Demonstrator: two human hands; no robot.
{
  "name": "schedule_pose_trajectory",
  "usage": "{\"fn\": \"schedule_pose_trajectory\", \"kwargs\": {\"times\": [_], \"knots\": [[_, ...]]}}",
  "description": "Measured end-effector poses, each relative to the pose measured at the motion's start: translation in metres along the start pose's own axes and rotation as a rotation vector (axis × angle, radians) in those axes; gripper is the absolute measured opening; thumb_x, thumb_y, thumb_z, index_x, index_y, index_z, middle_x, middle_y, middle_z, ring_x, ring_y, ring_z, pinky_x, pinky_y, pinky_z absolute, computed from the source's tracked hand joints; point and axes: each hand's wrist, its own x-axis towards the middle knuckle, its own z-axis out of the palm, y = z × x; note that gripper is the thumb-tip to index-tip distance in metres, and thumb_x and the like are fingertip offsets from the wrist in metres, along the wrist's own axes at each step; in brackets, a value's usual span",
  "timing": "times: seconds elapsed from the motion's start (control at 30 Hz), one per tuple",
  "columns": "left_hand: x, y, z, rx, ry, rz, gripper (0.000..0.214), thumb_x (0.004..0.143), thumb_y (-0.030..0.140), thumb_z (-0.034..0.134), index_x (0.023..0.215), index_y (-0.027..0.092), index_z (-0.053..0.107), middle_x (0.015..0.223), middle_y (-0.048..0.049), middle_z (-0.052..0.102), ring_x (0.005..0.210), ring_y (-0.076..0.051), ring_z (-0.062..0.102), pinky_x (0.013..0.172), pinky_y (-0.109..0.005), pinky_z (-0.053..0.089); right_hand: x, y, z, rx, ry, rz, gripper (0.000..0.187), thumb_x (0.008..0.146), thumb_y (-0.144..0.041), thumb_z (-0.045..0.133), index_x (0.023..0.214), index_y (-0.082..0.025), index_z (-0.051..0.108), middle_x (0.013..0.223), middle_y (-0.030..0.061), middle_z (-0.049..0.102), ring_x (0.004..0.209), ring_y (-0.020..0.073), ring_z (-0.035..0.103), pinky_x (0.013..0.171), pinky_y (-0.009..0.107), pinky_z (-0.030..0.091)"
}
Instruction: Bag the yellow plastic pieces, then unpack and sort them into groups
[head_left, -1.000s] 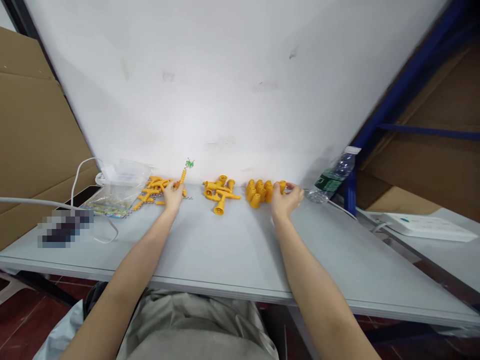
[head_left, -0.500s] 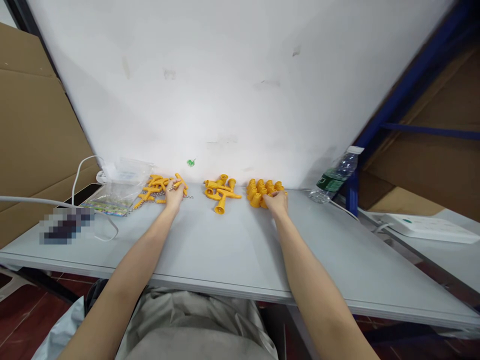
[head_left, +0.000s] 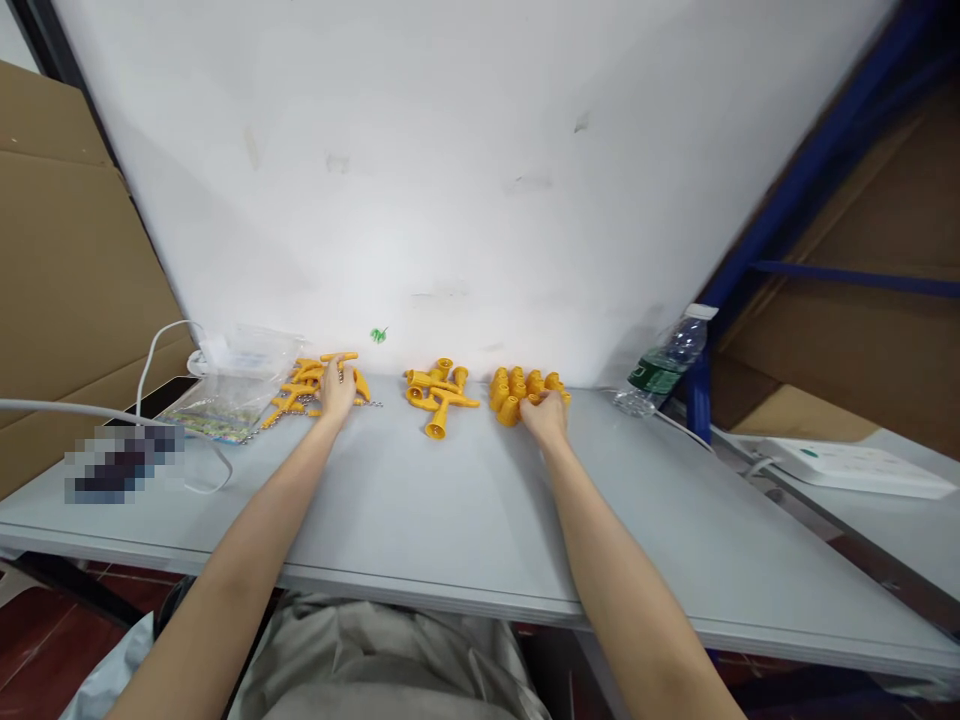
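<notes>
My left hand [head_left: 337, 394] is closed in a pinch at the left pile, holding a yellow T-shaped piece [head_left: 339, 356] that stands out above the fingers. Around it lie several more yellow pieces [head_left: 291, 401], with silver bead chain among them. My right hand [head_left: 546, 415] has its fingers closed on a yellow cup-shaped piece in the near part of a block of upright yellow cups [head_left: 508, 409]. The fingers partly hide that cup. Between my hands lies a loose heap of yellow horn-shaped parts [head_left: 441, 395], each with a flared end.
A plastic bottle [head_left: 666, 365] leans at the back right by a blue post [head_left: 698, 400]. At left are a clear plastic bag [head_left: 225, 400], white cables [head_left: 142, 362] and a cardboard sheet [head_left: 75, 270]. A white wall backs the grey table [head_left: 450, 510].
My left hand has shifted slightly left, and the T-shaped piece at its fingertips has turned level. My right hand stays at the cups. The whole view has shifted a little.
</notes>
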Motion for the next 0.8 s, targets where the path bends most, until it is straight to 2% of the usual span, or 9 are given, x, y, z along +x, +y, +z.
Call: {"fn": "schedule_pose_trajectory", "kwargs": {"times": [0.1, 0.2, 0.37, 0.47, 0.67, 0.73, 0.8], "knots": [[0.005, 0.000, -0.004, 0.170, -0.035, -0.097, 0.034, 0.094, 0.033, 0.038, 0.120, 0.025, 0.058, 0.128, -0.0110, 0.061, 0.129, -0.031, 0.045, 0.108, -0.061, 0.025, -0.008, -0.010, -0.005, -0.137, -0.008, 0.022, 0.028, 0.071, -0.026, 0.059, 0.098, -0.019, 0.053, 0.106, 0.0127, 0.059, 0.100, 0.0262, 0.057, 0.090, 0.044, 0.043], [0.006, -0.005, -0.008, 0.327, -0.118, -0.050, 0.037, 0.095, 0.034, 0.036, 0.125, 0.026, 0.056, 0.133, -0.0103, 0.058, 0.132, -0.030, 0.043, 0.111, -0.061, 0.022, -0.019, -0.021, -0.013, -0.214, 0.046, -0.029, 0.033, 0.078, -0.028, 0.053, 0.110, -0.017, 0.053, 0.118, 0.0146, 0.057, 0.107, 0.0263, 0.055, 0.095, 0.044, 0.039], [0.004, -0.025, -0.012, 0.486, -0.196, -0.029, 0.049, 0.093, 0.050, 0.038, 0.132, 0.025, 0.053, 0.149, -0.0151, 0.040, 0.141, -0.034, 0.030, 0.112, -0.062, 0.020, -0.031, -0.035, -0.017, -0.255, 0.152, -0.291, 0.032, 0.082, -0.025, 0.042, 0.109, -0.014, 0.054, 0.117, 0.0179, 0.058, 0.106, 0.0291, 0.053, 0.091, 0.046, 0.037], [0.003, -0.030, -0.012, 0.512, -0.180, 0.023, 0.053, 0.091, 0.058, 0.037, 0.128, 0.025, 0.057, 0.157, -0.0133, 0.027, 0.145, -0.034, 0.022, 0.113, -0.061, 0.018, -0.037, -0.040, -0.012, -0.260, 0.158, -0.442, 0.029, 0.083, -0.024, 0.040, 0.106, -0.015, 0.055, 0.112, 0.0171, 0.060, 0.103, 0.0285, 0.053, 0.088, 0.045, 0.036], [0.001, -0.029, -0.004, 0.500, -0.105, 0.087, 0.043, 0.093, 0.051, 0.037, 0.113, 0.024, 0.065, 0.153, -0.0100, 0.036, 0.141, -0.030, 0.032, 0.114, -0.056, 0.022, -0.050, -0.046, 0.002, -0.294, 0.075, -0.690, 0.027, 0.085, -0.023, 0.041, 0.106, -0.016, 0.057, 0.108, 0.0148, 0.063, 0.102, 0.0274, 0.054, 0.081, 0.039, 0.038], [0.002, -0.029, -0.001, 0.492, -0.122, 0.089, 0.043, 0.093, 0.052, 0.038, 0.114, 0.025, 0.064, 0.153, -0.0096, 0.037, 0.141, -0.030, 0.031, 0.115, -0.056, 0.020, -0.054, -0.048, 0.004, -0.302, 0.029, -0.747, 0.028, 0.086, -0.021, 0.041, 0.107, -0.016, 0.058, 0.108, 0.0148, 0.064, 0.102, 0.0271, 0.055, 0.080, 0.037, 0.039], [0.004, -0.029, -0.001, 0.485, -0.188, 0.096, 0.046, 0.092, 0.054, 0.039, 0.118, 0.025, 0.062, 0.155, -0.0096, 0.035, 0.144, -0.030, 0.027, 0.116, -0.057, 0.016, -0.059, -0.051, 0.005, -0.312, -0.046, -0.786, 0.029, 0.087, -0.022, 0.041, 0.108, -0.016, 0.060, 0.108, 0.0144, 0.065, 0.100, 0.0267, 0.056, 0.080, 0.037, 0.040]]}}
